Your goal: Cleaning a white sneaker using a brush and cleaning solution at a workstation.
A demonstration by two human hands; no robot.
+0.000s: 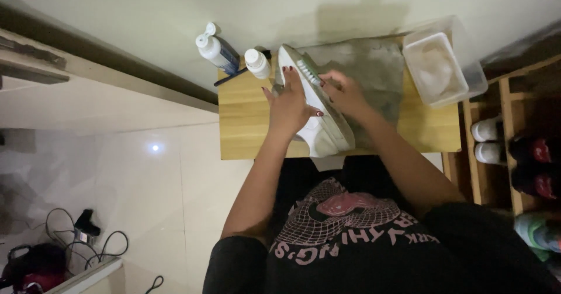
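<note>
A white sneaker [327,131] lies on its side on a small wooden table [245,124], partly over a grey cloth [374,66]. My left hand [289,101] presses on the shoe's upper and holds it steady. My right hand [345,92] grips a brush [308,72] whose pale bristles rest against the sole edge near the toe.
A white pump bottle [215,49] and a small white bottle [257,63] stand at the table's far left, with a dark thin tool [229,78] beside them. A clear plastic tub [441,66] sits at the far right. A wooden shoe rack [508,148] holds several shoes. Cables [87,241] lie on the tiled floor.
</note>
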